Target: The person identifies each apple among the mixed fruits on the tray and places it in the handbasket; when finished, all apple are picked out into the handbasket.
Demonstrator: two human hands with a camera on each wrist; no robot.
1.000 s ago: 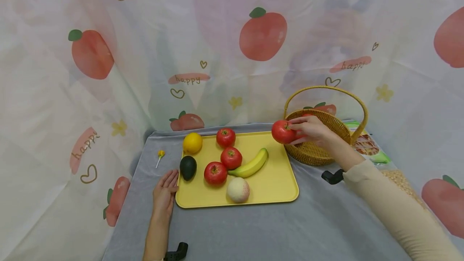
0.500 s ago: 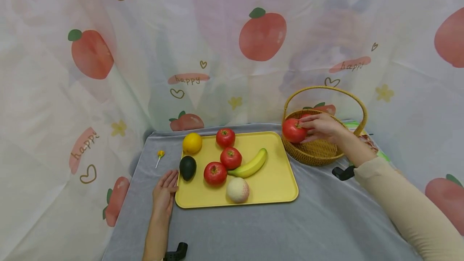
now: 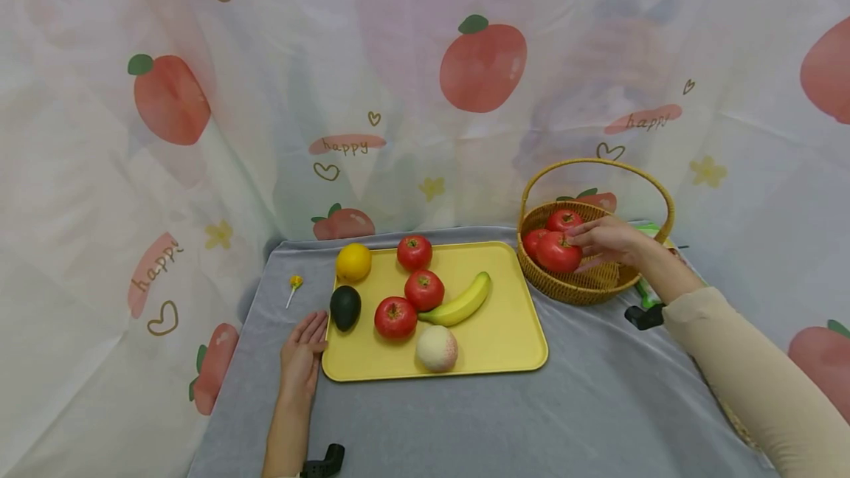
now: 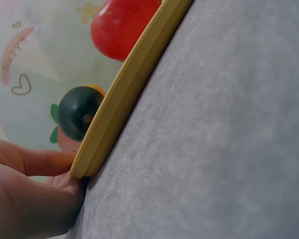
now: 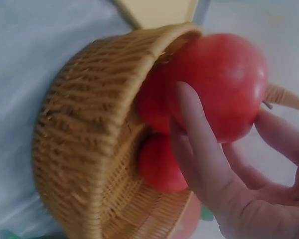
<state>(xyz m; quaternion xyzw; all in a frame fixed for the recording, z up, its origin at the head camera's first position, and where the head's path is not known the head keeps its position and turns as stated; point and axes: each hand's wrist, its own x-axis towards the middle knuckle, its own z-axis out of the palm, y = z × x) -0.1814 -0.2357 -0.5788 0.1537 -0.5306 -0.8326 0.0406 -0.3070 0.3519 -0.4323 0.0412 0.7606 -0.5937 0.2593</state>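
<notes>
My right hand [image 3: 607, 238] holds a red apple [image 3: 558, 252] by its fingertips over the opening of a wicker basket [image 3: 574, 293]. In the right wrist view the thumb and fingers spread around this apple [image 5: 224, 84], and two more red apples show behind it inside the basket [image 5: 79, 114]. On the cloth at the left, my left hand [image 3: 303, 352] lies with straight fingers along the left edge of a yellow tray [image 3: 505, 330]. The left wrist view shows a digit touching the rim of the tray [image 4: 122, 94] at its corner.
On the tray are three red apples [image 3: 423, 290], a banana [image 3: 461, 302], a peach [image 3: 436, 349], a dark green avocado [image 3: 345, 307] and a yellow lemon [image 3: 353, 262]. A lollipop [image 3: 295, 288] lies left of it. The basket's tall handle [image 3: 598, 161] arches above its opening.
My right hand has carried the apple rightward from above the tray's right edge and lowered it into the basket's opening. My left hand and the fruit on the tray have stayed in place.
</notes>
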